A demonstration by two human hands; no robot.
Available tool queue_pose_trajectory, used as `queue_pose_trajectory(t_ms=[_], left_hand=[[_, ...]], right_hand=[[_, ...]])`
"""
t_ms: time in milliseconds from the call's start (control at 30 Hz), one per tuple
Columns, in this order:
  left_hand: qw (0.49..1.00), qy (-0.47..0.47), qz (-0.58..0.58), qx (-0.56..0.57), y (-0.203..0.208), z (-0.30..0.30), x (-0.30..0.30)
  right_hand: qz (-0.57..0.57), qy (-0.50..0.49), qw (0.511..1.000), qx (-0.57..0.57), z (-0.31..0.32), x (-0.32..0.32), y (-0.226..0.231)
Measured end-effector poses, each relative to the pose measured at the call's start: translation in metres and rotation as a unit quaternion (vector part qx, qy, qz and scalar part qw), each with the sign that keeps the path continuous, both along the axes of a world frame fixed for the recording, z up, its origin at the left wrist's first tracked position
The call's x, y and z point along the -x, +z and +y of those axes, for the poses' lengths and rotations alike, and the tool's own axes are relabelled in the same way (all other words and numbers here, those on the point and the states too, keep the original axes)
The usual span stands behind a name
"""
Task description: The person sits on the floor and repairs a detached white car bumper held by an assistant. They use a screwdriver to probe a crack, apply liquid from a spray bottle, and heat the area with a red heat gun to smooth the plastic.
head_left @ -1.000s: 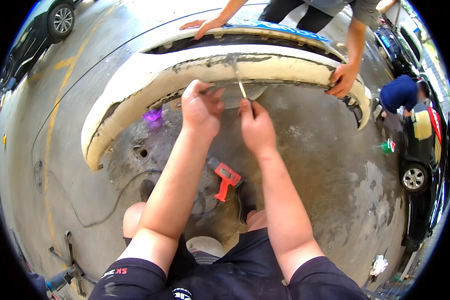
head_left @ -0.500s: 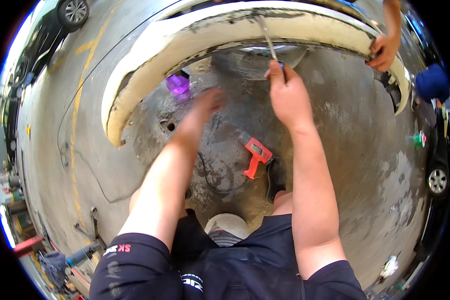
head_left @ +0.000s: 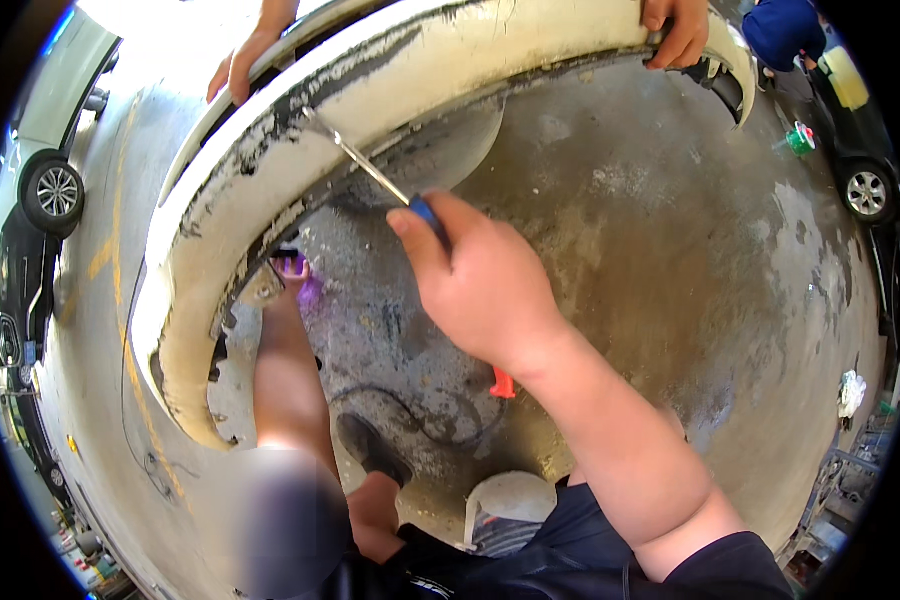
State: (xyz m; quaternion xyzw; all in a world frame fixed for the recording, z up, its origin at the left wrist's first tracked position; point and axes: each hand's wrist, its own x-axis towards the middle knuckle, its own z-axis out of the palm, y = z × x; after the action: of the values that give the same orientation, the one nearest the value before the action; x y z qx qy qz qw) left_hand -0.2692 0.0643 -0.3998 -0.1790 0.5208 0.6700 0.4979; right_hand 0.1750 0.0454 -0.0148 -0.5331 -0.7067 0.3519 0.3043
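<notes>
In the head view, my right hand [head_left: 485, 275] grips the blue-handled tool [head_left: 375, 173], its tip at the dark-scuffed face of the cream-white bumper [head_left: 400, 90], which arches across the upper part of the view. My left hand [head_left: 292, 272] lies by the bumper's lower edge at a purple object [head_left: 312, 297]; whether it is closed on this I cannot tell. Another person's hands [head_left: 678, 30] steady the bumper at far left and right.
</notes>
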Motion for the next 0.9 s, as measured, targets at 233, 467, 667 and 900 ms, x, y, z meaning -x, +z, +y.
queue_pose_trajectory(t_ms=[233,467,667,900], left_hand=[[0.955,0.158,-0.096,-0.230,0.059,-0.059,-0.085],[0.881,0.080,-0.069,-0.462,0.270,-0.134,-0.317],[0.874,-0.036,0.063,-0.481,0.450,-0.211,-0.419],[0.813,-0.241,0.197,-0.492,0.600,-0.225,-0.518]], right_hand=[[-0.001,0.013,1.000,0.029,0.001,-0.004,0.013],[-0.002,0.035,0.998,0.050,0.006,-0.021,0.031],[-0.002,0.082,0.996,0.046,0.007,-0.017,0.036],[0.032,0.102,0.991,0.082,-0.004,-0.019,0.039]])
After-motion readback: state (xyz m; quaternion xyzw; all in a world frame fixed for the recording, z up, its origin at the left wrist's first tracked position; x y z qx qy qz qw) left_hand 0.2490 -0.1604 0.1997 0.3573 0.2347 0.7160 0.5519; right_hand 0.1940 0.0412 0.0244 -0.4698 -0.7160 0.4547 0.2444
